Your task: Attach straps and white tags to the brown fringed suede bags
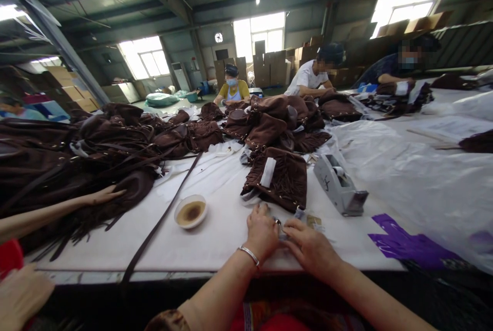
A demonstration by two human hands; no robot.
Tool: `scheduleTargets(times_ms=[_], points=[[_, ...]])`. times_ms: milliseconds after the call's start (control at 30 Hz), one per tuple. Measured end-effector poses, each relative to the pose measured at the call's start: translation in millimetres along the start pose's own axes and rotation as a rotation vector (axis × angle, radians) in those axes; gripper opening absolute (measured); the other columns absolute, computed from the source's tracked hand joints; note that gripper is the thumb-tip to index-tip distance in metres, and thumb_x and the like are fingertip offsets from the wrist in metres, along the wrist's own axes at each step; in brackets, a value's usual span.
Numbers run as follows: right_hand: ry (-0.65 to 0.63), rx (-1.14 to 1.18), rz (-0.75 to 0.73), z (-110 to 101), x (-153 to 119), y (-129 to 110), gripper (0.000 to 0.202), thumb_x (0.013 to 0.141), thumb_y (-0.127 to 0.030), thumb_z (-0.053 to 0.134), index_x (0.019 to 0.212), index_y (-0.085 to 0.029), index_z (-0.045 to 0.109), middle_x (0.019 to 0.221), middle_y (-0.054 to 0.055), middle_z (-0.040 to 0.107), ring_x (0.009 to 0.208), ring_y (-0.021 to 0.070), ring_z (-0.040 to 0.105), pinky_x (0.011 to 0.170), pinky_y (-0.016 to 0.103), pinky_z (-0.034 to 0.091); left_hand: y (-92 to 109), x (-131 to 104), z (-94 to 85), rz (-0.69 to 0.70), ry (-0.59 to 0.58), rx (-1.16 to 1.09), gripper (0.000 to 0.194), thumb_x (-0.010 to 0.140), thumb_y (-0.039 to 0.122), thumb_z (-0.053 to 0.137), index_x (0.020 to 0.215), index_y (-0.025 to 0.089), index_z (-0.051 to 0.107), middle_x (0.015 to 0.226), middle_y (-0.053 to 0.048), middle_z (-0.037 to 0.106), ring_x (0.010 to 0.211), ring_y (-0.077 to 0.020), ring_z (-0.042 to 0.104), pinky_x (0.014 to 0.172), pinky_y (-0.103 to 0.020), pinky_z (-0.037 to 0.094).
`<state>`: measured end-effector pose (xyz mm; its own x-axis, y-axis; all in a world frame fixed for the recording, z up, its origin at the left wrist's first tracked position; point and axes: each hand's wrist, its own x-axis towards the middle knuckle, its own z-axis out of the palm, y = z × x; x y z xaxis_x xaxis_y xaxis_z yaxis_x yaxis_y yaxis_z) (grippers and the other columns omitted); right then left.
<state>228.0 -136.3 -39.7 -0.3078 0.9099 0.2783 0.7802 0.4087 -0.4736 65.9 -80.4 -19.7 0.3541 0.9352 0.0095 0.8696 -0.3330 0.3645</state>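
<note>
My left hand (262, 232), with a silver bangle (249, 255) at its wrist, is at the near side of a dark brown fringed bag (295, 179). Close by on the right, my right hand (311, 246) has its fingers bent together. Between the fingertips of both hands shows a small shiny piece, too small to name. The bag lies flat on the white-covered table, a white strip (268, 172) across its fringe and metal eyelets along its near edge. Beside my right hand is a small clear packet (315, 222) with something tan in it.
Right of the bag stands a grey tape dispenser (336, 187). A bowl of brown liquid (190, 212) and a long brown strap (165, 213) lie left. Brown bags (265, 123) are heaped behind. Another person's hand (106, 195) touches the left pile. Plastic sheeting (408, 166) covers the right.
</note>
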Motion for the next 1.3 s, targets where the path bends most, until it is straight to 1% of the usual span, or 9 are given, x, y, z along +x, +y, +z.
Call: scheduleTargets(times_ms=[100, 200, 333, 433, 600, 733, 900, 1067, 1300], points=[[-0.021, -0.106, -0.082, -14, -1, 8, 0.031, 0.088, -0.012, 0.050, 0.113, -0.021, 0.065, 0.123, 0.009, 0.062, 0.104, 0.0197, 0.061, 0.090, 0.030, 0.046, -15, 2, -7.3, 0.216, -0.006, -0.014, 0.018, 0.081, 0.023, 0.059, 0.082, 0.020, 0.077, 0.150, -0.008, 0.043, 0.140, -0.0356, 0.030, 0.110, -0.057, 0.030], [-0.047, -0.212, -0.133, -19, 4, 11, 0.024, 0.089, -0.010, 0.048, 0.100, -0.020, 0.067, 0.108, 0.007, 0.067, 0.091, 0.0174, 0.061, 0.082, 0.028, 0.044, -27, 8, -22.8, 0.394, -0.038, -0.001, 0.013, 0.078, 0.019, 0.064, 0.080, 0.022, 0.076, 0.152, -0.006, 0.040, 0.142, -0.0342, 0.027, 0.112, -0.059, 0.025], [-0.075, -0.307, -0.179, -18, 15, 11, 0.018, 0.091, -0.012, 0.049, 0.087, -0.019, 0.065, 0.090, 0.005, 0.066, 0.081, 0.0162, 0.057, 0.073, 0.028, 0.039, -30, 14, -40.5, 0.495, -0.084, 0.051, 0.017, 0.077, 0.015, 0.063, 0.078, 0.025, 0.076, 0.154, -0.004, 0.037, 0.144, -0.0328, 0.025, 0.113, -0.060, 0.020], [-0.100, -0.345, -0.222, -17, 23, 13, 0.016, 0.092, -0.015, 0.049, 0.088, -0.019, 0.064, 0.086, 0.004, 0.065, 0.078, 0.0159, 0.055, 0.069, 0.027, 0.036, -28, 15, -39.0, 0.542, -0.115, 0.069, 0.017, 0.077, 0.015, 0.063, 0.080, 0.026, 0.076, 0.155, -0.003, 0.034, 0.144, -0.0327, 0.025, 0.112, -0.060, 0.021], [-0.123, -0.316, -0.256, -19, 30, 19, 0.013, 0.093, -0.022, 0.052, 0.092, -0.018, 0.064, 0.090, 0.005, 0.063, 0.082, 0.0159, 0.055, 0.071, 0.027, 0.037, -27, 13, -23.9, 0.557, -0.161, 0.041, 0.017, 0.078, 0.021, 0.066, 0.090, 0.028, 0.076, 0.156, -0.006, 0.032, 0.144, -0.0354, 0.025, 0.110, -0.062, 0.024], [-0.175, -0.276, -0.281, -22, 30, 19, 0.018, 0.093, -0.020, 0.052, 0.103, -0.023, 0.066, 0.096, 0.004, 0.062, 0.084, 0.0150, 0.055, 0.072, 0.026, 0.038, -28, 5, -23.0, 0.560, -0.206, -0.005, 0.021, 0.086, 0.029, 0.058, 0.097, 0.027, 0.075, 0.157, -0.008, 0.029, 0.143, -0.0369, 0.027, 0.109, -0.063, 0.027], [-0.225, -0.249, -0.272, -18, 30, 21, 0.018, 0.093, -0.029, 0.054, 0.102, -0.026, 0.069, 0.094, 0.003, 0.060, 0.079, 0.0141, 0.054, 0.068, 0.025, 0.037, -23, -15, -7.7, 0.480, -0.076, -0.035, 0.039, 0.080, 0.051, 0.066, 0.107, 0.024, 0.072, 0.155, -0.011, 0.033, 0.142, -0.0397, 0.024, 0.111, -0.065, 0.022], [-0.208, -0.265, -0.214, -15, 31, 20, 0.023, 0.094, -0.033, 0.051, 0.088, -0.021, 0.070, 0.086, 0.004, 0.058, 0.073, 0.0127, 0.052, 0.062, 0.023, 0.037, -23, -26, 17.0, 0.310, 0.119, -0.063, 0.020, 0.090, 0.028, 0.055, 0.097, 0.028, 0.074, 0.150, -0.002, 0.043, 0.142, -0.0315, 0.025, 0.113, -0.060, 0.019], [-0.292, -0.235, -0.332, -40, 41, 9, 0.025, 0.094, -0.024, 0.049, 0.109, -0.028, 0.069, 0.099, 0.005, 0.060, 0.086, 0.0144, 0.055, 0.074, 0.025, 0.040, -45, -30, 2.8, 0.508, 0.080, -0.045, 0.031, 0.079, 0.014, 0.061, 0.101, 0.032, 0.074, 0.155, 0.004, 0.035, 0.146, -0.0322, 0.016, 0.116, -0.058, 0.013]])
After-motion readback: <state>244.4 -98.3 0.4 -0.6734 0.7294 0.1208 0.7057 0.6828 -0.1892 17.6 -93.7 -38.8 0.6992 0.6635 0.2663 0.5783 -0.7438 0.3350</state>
